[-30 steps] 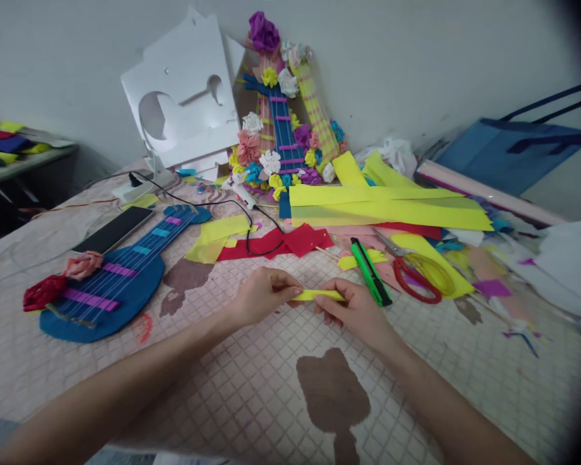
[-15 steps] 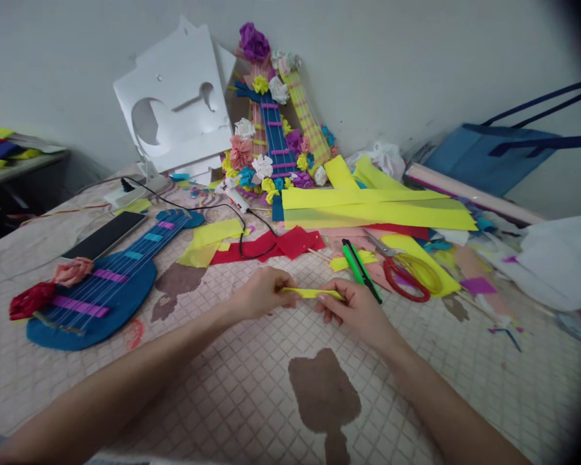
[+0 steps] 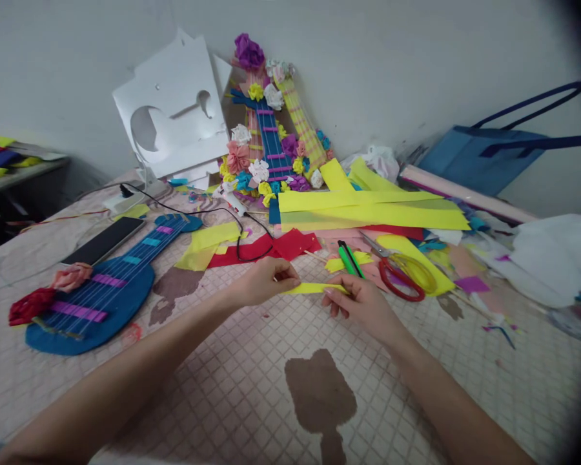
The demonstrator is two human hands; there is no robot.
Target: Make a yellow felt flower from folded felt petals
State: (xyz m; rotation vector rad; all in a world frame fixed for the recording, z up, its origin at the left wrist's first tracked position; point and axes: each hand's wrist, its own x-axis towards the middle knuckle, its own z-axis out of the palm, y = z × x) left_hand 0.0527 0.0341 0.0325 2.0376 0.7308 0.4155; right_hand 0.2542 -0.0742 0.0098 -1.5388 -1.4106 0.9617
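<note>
Between my two hands a narrow strip of yellow crepe paper (image 3: 310, 288) is stretched flat above the table. My left hand (image 3: 266, 280) pinches its left end between thumb and fingers. The right end is gripped by the thumb and fingertips of my right hand (image 3: 356, 298). Just behind my right hand lies a green utility knife (image 3: 350, 258), partly hidden by it. Scissors (image 3: 401, 279) with a red handle rest to the right of it. A blue paper guitar (image 3: 101, 294) with purple bars and paper roses lies on the left.
Wide yellow paper strips (image 3: 368, 212) and red paper (image 3: 266, 248) lie behind my hands. A glue gun (image 3: 230, 197) trails its black cord over the table. Flower-covered guitars (image 3: 271, 142) and a white cut-out board (image 3: 174, 113) lean at the wall. A phone (image 3: 104, 240) lies left.
The yellow strip now shows more of its flat face and looks a little wider. My hands stay at its two ends, and the view has shifted slightly.
</note>
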